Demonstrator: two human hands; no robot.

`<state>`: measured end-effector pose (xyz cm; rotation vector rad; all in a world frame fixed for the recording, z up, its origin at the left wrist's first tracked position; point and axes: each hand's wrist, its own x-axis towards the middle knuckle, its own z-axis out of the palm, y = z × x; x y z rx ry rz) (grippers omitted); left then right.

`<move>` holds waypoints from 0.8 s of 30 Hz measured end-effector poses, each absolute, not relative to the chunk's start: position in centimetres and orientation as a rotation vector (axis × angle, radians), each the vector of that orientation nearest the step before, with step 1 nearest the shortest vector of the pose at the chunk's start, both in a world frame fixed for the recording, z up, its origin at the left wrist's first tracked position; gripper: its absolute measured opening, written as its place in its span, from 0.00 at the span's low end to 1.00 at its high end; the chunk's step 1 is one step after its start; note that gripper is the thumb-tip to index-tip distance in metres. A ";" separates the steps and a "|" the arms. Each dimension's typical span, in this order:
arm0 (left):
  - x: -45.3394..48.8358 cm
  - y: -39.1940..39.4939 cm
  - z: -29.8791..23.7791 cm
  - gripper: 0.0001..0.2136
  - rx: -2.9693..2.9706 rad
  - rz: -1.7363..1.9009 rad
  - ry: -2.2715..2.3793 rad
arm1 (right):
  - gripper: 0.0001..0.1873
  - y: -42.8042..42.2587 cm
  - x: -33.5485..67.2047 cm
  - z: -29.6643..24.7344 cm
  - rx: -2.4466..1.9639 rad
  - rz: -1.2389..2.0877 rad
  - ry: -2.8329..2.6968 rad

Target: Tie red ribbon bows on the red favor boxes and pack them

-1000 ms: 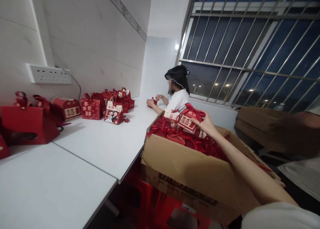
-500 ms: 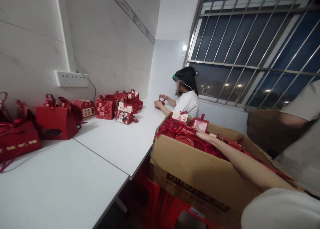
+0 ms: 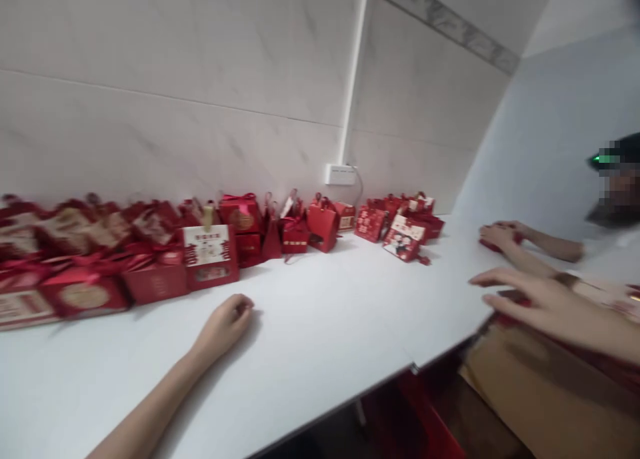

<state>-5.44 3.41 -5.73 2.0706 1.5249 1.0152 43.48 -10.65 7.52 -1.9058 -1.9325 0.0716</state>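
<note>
My left hand (image 3: 231, 320) rests on the white table (image 3: 320, 339), its fingers loosely curled with nothing visible in them. Just beyond it stands a red gift box with a white printed front (image 3: 209, 247) and a small window. At the right, my right hand (image 3: 533, 299) is held above the corner of the cardboard carton (image 3: 545, 379), fingers stretched out and apart, holding nothing. The red boxes inside the carton are mostly hidden behind my right hand and forearm.
Red gift boxes with ribbons (image 3: 85, 289) line the wall at the left. More red boxes (image 3: 370, 224) stand farther along, below a white power strip (image 3: 341, 174). A co-worker's hands (image 3: 503, 233) hold something red at the far right. A red stool (image 3: 425, 412) is under the table.
My view has swung left, bringing my left hand into sight. My right hand has come off the boxes in the carton and hangs with fingers apart near its corner.
</note>
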 end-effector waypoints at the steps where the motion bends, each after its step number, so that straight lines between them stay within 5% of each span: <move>1: -5.2 3.4 -5.8 0.09 2.084 1.013 1.526 | 0.13 -9.1 40.7 6.6 -1.813 0.178 -2.059; 4: -4.3 3.4 -6.0 0.07 2.071 1.033 1.487 | 0.14 -5.0 32.0 3.1 -1.534 0.449 -2.422; 10: -4.6 3.2 -6.3 0.07 2.029 1.085 1.542 | 0.10 2.6 17.4 -2.0 -1.067 0.432 -2.534; 24: -4.4 2.9 -7.0 0.15 1.880 1.231 1.355 | 0.14 8.8 -5.9 2.8 -0.834 0.104 -2.554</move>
